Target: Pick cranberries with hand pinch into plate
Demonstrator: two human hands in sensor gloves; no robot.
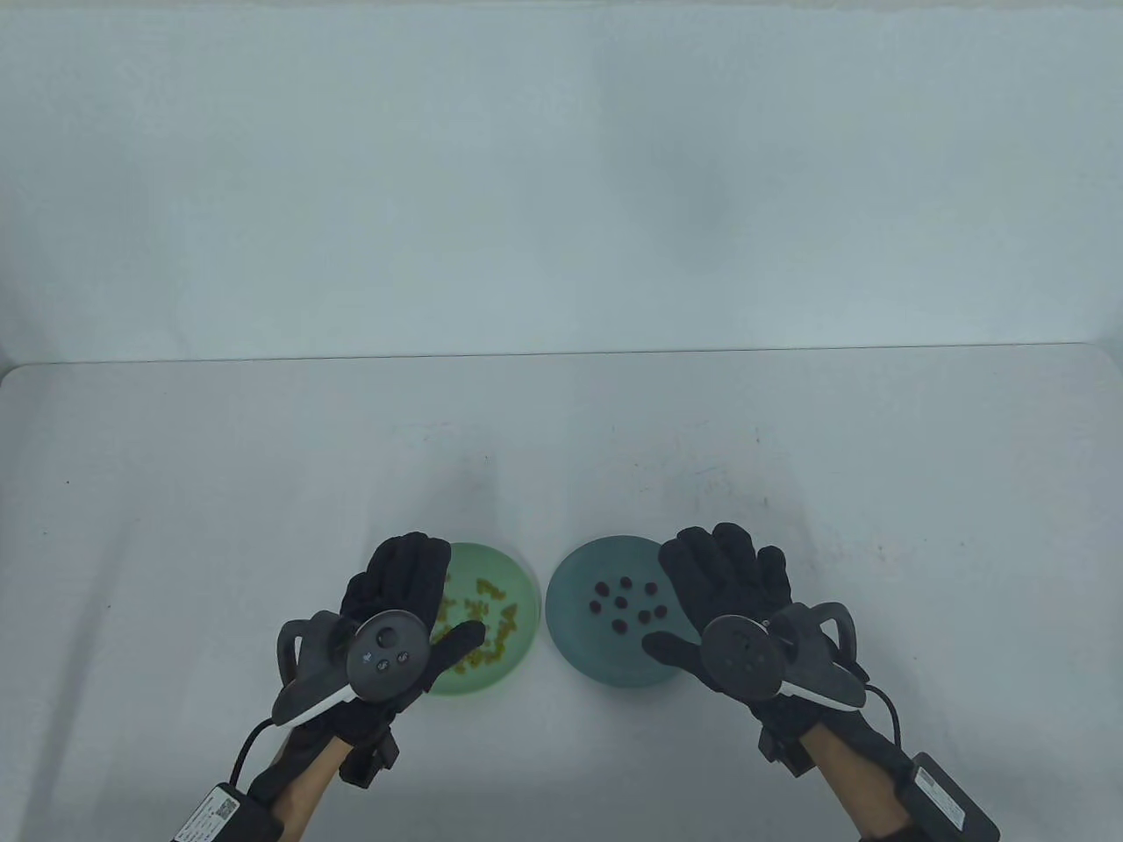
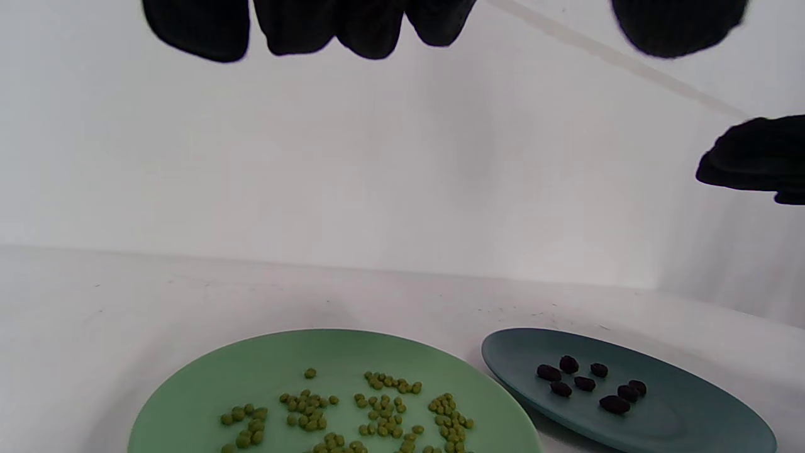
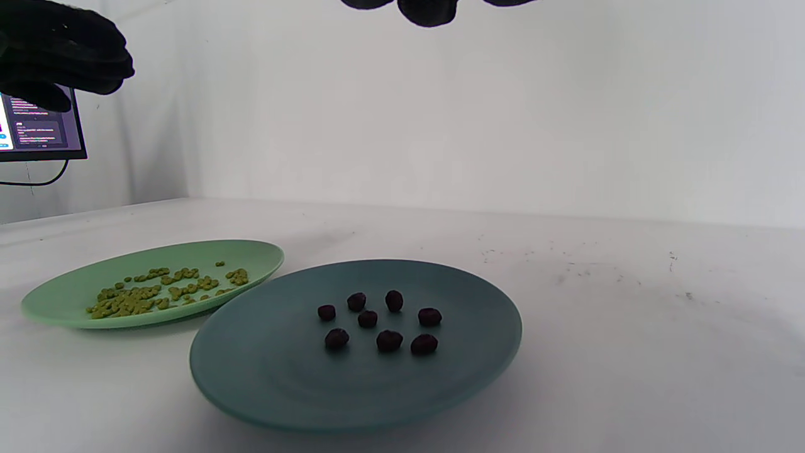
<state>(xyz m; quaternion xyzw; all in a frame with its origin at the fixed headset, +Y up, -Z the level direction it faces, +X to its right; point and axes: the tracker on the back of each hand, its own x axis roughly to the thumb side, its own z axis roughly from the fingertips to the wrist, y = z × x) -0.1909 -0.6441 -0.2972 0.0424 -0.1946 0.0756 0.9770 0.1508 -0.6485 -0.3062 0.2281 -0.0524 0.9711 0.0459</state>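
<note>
Several dark cranberries [image 1: 625, 602] [image 2: 588, 382] [image 3: 380, 324] lie on a teal plate [image 1: 570, 631] [image 2: 692, 421] [image 3: 270, 371] near the table's front edge. My right hand [image 1: 702, 596] hovers above that plate's right side, fingers spread and holding nothing; only its fingertips [image 3: 427, 11] show at the top of the right wrist view. My left hand [image 1: 430, 605] hangs flat above the left part of a green plate [image 1: 518, 649] [image 2: 264, 371] [image 3: 56, 296], which holds several small yellow-green pieces [image 1: 487, 618] [image 2: 377, 409] [image 3: 157, 289]. Its fingertips [image 2: 302, 25] are straight and hold nothing.
The two plates sit side by side, almost touching. The white table [image 1: 175, 526] runs back to a white wall [image 1: 561, 175]. A lit screen [image 3: 38, 129] stands at the far left of the right wrist view.
</note>
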